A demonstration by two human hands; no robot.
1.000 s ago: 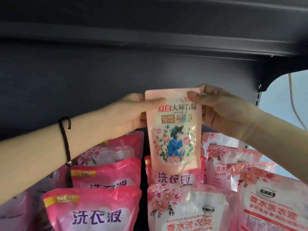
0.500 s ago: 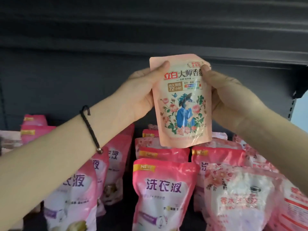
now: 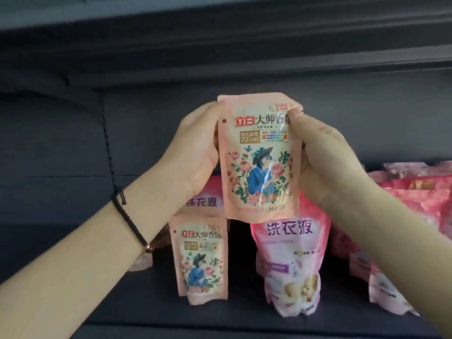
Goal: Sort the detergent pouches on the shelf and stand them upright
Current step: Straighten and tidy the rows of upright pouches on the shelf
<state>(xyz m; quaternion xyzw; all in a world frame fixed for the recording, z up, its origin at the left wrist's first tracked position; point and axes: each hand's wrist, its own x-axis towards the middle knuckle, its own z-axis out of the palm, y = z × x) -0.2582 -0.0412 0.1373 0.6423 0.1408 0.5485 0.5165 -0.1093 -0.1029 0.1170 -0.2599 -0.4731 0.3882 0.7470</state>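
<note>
I hold a small peach pouch (image 3: pixel 259 162) with a flower-and-figure print upright in the air, above the shelf. My left hand (image 3: pixel 195 152) grips its left edge and my right hand (image 3: pixel 325 162) grips its right edge. Below it a matching peach pouch (image 3: pixel 199 260) stands upright on the dark shelf (image 3: pixel 146 311). To its right stands a taller pink pouch (image 3: pixel 291 265) with purple lettering. Another pink pouch (image 3: pixel 205 199) shows partly behind the held one.
More pink pouches (image 3: pixel 415 204) crowd the right side of the shelf, some leaning or piled. A dark back panel (image 3: pixel 61 155) and the upper shelf's underside (image 3: pixel 220 45) close the space. A black cord bracelet (image 3: pixel 129 221) circles my left wrist.
The view shifted left and down along the shelf while both hands carried the peach pouch along. A second peach pouch standing on the shelf has come into view beneath it.
</note>
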